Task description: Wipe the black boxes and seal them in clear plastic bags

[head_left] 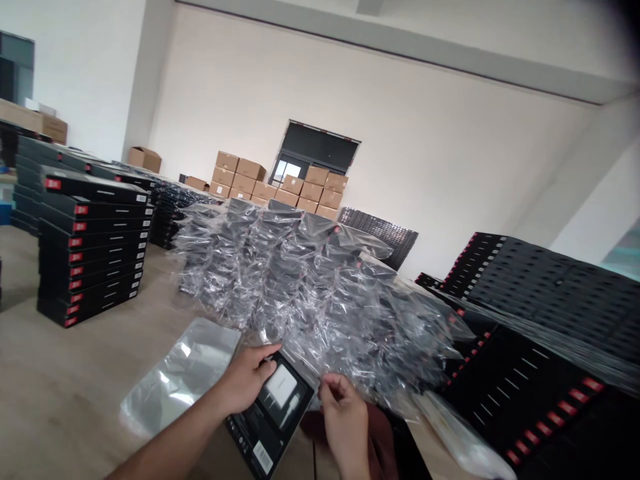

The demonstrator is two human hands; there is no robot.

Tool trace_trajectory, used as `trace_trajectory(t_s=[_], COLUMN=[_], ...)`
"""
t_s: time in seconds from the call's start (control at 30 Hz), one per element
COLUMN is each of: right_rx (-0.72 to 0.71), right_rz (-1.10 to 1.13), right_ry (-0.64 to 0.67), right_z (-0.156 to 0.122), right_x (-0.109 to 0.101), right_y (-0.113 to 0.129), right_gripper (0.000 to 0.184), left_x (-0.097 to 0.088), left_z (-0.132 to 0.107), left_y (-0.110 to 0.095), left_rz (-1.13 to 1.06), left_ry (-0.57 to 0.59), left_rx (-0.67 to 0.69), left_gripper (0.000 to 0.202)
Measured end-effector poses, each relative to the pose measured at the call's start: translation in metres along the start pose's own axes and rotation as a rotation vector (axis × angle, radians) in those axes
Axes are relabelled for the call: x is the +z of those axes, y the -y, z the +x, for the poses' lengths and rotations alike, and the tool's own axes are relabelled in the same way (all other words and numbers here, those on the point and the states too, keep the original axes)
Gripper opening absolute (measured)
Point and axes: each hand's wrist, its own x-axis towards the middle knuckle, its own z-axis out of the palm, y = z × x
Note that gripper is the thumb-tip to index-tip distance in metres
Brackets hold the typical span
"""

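Observation:
A flat black box (260, 417) with a white product picture and a barcode label lies tilted in front of me. My left hand (247, 377) grips its upper left edge, thumb on the face and index finger along the top. Close to the box's right edge, my right hand (345, 410) is closed in a pinch; what sits between its fingertips is too small to make out. Left of the box, a pile of clear plastic bags (183, 373) lies flat on the table. Just beyond both hands rise stacks of black boxes in clear plastic wrap (300, 280).
On the left of the wooden table (30, 353) stands a stack of unwrapped black boxes (95, 253). More black boxes (520, 380) fill the right side, beside some plastic film (465, 440). Brown cartons (245, 180) are piled by the far wall.

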Motion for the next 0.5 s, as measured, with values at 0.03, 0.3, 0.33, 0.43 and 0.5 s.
trace_trajectory(t_s=[0.03, 0.3, 0.33, 0.43, 0.5], right_rx=[-0.017, -0.122, -0.153, -0.282, -0.373], right_rz=[-0.037, -0.167, -0.193, -0.256, -0.278], right_ry=[0.014, -0.004, -0.037, -0.119, -0.152], right_z=[0.000, -0.007, -0.008, -0.008, -0.007], right_x=[0.000, 0.004, 0.004, 0.004, 0.002], right_y=[0.000, 0.009, 0.009, 0.004, -0.001], right_gripper=[0.023, 0.020, 0.021, 0.025, 0.026], left_x=[0.000, 0.002, 0.002, 0.005, 0.007], left_z=[0.000, 0.001, 0.000, 0.000, 0.000], left_y=[-0.001, -0.001, -0.001, -0.001, -0.001], left_rz=[0.001, 0.075, 0.084, 0.086, 0.083], left_ry=[-0.012, -0.084, -0.090, -0.101, -0.121], left_rx=[0.001, 0.033, 0.038, 0.039, 0.021], left_gripper=[0.047, 0.046, 0.046, 0.044, 0.043])
